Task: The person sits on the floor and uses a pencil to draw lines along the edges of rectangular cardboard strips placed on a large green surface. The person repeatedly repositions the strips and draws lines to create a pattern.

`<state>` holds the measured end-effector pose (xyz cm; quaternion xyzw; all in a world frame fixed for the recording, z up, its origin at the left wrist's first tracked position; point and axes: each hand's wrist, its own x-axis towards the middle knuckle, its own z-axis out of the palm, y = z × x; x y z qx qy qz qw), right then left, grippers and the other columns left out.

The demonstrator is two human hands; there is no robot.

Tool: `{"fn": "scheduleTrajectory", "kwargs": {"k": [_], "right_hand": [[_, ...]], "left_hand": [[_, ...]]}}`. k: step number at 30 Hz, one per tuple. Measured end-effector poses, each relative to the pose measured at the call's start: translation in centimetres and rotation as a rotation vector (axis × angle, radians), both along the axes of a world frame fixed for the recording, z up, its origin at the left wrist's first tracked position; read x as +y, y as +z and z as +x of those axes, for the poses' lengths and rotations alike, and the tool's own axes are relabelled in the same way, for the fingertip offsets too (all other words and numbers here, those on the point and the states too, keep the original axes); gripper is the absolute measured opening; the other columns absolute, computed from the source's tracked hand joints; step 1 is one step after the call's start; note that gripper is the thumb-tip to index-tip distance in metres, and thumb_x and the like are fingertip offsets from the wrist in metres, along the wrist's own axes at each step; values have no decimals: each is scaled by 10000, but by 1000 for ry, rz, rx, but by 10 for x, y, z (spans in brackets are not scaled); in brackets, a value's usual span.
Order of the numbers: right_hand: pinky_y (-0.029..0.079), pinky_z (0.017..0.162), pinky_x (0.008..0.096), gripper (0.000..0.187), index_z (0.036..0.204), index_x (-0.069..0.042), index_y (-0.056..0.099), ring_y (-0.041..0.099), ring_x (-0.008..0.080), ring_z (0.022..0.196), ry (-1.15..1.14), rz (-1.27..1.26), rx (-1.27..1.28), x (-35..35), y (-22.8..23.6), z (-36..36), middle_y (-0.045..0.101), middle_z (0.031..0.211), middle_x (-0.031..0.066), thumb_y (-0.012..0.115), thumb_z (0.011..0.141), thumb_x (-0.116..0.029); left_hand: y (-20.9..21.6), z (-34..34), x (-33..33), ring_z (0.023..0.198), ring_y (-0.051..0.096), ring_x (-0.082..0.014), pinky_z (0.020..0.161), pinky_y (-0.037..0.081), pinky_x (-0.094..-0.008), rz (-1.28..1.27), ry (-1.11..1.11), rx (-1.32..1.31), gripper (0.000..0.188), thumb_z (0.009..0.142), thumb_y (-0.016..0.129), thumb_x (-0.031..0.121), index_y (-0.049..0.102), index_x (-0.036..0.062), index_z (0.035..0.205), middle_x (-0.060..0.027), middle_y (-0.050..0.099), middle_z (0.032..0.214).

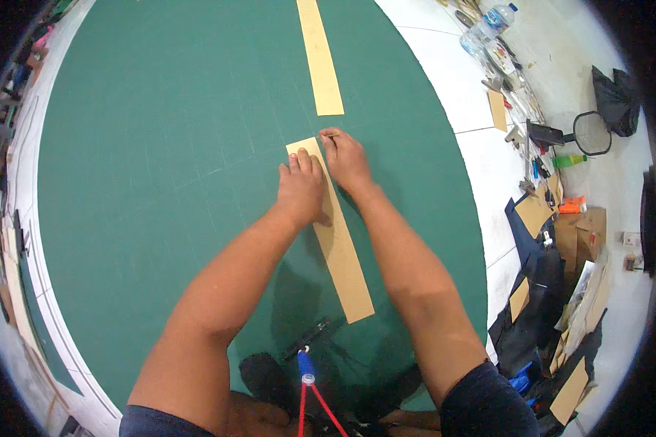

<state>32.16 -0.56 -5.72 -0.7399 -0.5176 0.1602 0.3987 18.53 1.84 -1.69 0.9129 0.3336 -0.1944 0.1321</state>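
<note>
A long tan cardboard strip (346, 273) lies slantwise on the dark green cloth (160, 240). Across its far end my left hand (301, 188) lies flat, fingers spread, pressing on the board. My right hand (346, 160) is just beside the strip's far right corner, thumb and fingers pinched together. A small thin item shows at its fingertips, too small to name. Farther away on the cloth is a second tan strip (319, 65), apart from the first. Faint pale lines run over the cloth.
White flooring (481, 175) borders the cloth. Along the right are a clear water bottle (497, 18), a green bottle (568, 160), cardboard scraps, dark cloth and a black bag (616, 102). A red cord (303, 411) with a blue piece hangs close to me.
</note>
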Motion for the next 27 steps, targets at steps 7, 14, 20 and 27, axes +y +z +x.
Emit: {"fn": "scheduleTrajectory", "kwargs": {"k": [7, 14, 20, 27], "right_hand": [[520, 955, 469, 277, 1127, -31, 684, 650, 384, 1099, 77, -37, -95, 7, -6, 7, 700, 1162, 188, 479, 1041, -197], [530, 893, 471, 233, 1169, -48, 624, 631, 383, 1067, 262, -149, -282, -29, 3, 10, 657, 1159, 156, 507, 1018, -181], [533, 882, 484, 212, 1167, -55, 603, 630, 387, 1053, 342, -249, -195, -129, 20, -10, 641, 1122, 161, 501, 1001, -139], [543, 849, 487, 226, 1178, -61, 597, 631, 384, 1056, 296, -32, -193, -94, 8, 7, 636, 1112, 168, 497, 990, -135]], "left_hand": [[-2, 0, 0, 1499, 296, -462, 1189, 300, -583, 10, -4, -16, 1441, 520, 954, 598, 220, -81, 1558, -306, 258, 1611], [0, 2, 0, 1501, 303, -447, 1174, 308, -595, 35, 13, -17, 1449, 506, 955, 605, 225, -67, 1561, -292, 259, 1619], [-1, -2, 0, 1512, 291, -431, 1177, 306, -596, 44, 28, 0, 1446, 509, 954, 614, 227, -61, 1561, -295, 246, 1625], [3, 9, -3, 1510, 281, -444, 1181, 298, -606, 14, -1, -16, 1446, 520, 950, 620, 190, 50, 1610, -288, 226, 1631]]}}
